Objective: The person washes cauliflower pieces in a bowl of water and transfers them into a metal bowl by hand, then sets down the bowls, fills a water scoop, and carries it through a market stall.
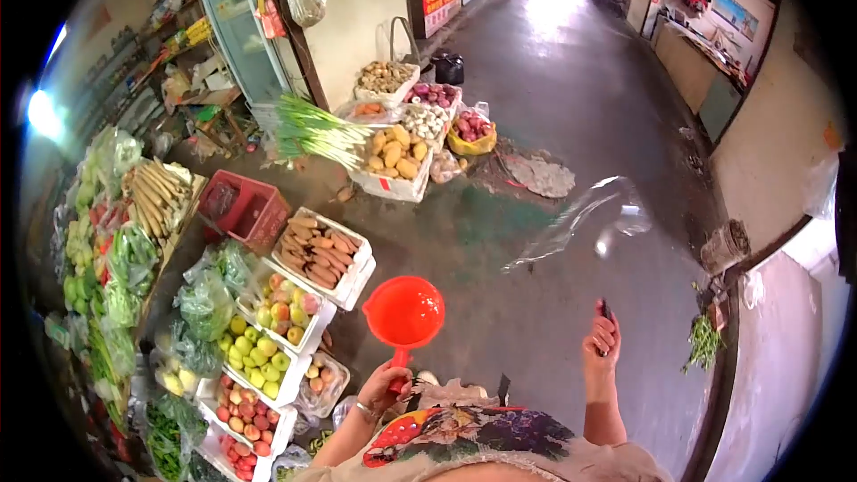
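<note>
My left hand (pixel 384 387) is closed round the handle of a red plastic water dipper (pixel 402 312), whose round bowl points forward above the grey floor (pixel 500 295). Inside the bowl the surface looks wet and shiny. A stream of clear water (pixel 564 230) hangs in the air ahead and to the right, apart from the dipper. On the right, my right hand (pixel 602 339) is closed on a small dark object (pixel 606 309); its kind is too small to tell. Just left of the dipper stands a white box of carrots (pixel 314 252).
Boxes of green apples (pixel 259 359) and peaches (pixel 245 415) line the left side, beside a red crate (pixel 245 208). Ahead are potatoes (pixel 395 152) and green onions (pixel 312 129). A bundle of greens (pixel 705 339) lies by the right wall.
</note>
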The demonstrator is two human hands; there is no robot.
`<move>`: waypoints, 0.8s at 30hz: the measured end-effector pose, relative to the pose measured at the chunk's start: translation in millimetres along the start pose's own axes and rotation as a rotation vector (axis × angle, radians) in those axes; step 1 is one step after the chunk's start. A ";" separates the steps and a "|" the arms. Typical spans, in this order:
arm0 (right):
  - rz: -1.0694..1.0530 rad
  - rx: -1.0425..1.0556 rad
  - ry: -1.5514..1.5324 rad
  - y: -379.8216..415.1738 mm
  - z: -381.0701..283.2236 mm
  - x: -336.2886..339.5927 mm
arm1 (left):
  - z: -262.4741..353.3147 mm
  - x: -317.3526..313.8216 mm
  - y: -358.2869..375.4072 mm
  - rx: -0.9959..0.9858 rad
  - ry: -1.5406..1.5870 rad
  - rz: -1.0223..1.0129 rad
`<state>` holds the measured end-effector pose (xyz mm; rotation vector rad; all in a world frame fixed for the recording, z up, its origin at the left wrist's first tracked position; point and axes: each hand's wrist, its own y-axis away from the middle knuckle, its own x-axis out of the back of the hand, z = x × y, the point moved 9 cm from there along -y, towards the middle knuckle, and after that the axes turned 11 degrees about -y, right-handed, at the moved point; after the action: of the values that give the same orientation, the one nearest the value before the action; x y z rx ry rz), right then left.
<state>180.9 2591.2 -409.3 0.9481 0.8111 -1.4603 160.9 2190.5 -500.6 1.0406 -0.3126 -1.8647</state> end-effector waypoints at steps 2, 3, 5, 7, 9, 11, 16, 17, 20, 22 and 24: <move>0.087 0.050 0.044 -27.7 -67.5 34.4 | 48.2 -15.7 -6.2 -0.056 0.109 0.014; 0.167 0.108 0.088 -44.9 -94.9 53.9 | 61.1 -7.2 -21.4 -0.075 0.107 0.014; 0.290 0.078 0.068 -76.2 -110.9 81.5 | 92.1 4.4 -46.4 -0.089 0.117 0.054; 0.395 -0.006 0.016 -115.2 -102.9 101.8 | 121.5 23.5 -70.6 -0.115 0.140 0.095; 0.432 -0.030 0.103 -163.9 -91.4 109.3 | 159.6 38.6 -102.0 -0.146 0.169 0.090; 0.613 0.012 0.312 -200.9 -92.2 113.3 | 193.2 57.5 -125.4 -0.128 0.200 0.111; 0.840 0.175 0.973 -328.1 -63.4 16.9 | 292.1 81.1 -165.8 -0.146 0.136 0.237; 0.806 0.219 1.136 -355.7 -49.3 -21.0 | 310.3 86.9 -175.9 -0.207 0.159 0.260; 0.486 0.621 1.609 -432.7 -41.5 -123.2 | 367.0 90.9 -202.1 -0.265 0.167 0.283; 0.308 0.727 1.693 -478.1 -58.8 -147.1 | 383.5 116.9 -226.0 -0.252 0.198 0.357; 0.137 1.071 1.785 -512.9 -72.2 -169.6 | 402.2 133.1 -252.8 -0.259 0.246 0.337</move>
<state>-318.6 2782.4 -304.6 3.1760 1.0107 -0.4590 -328.0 2129.0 -477.6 0.9594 -0.0896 -1.4163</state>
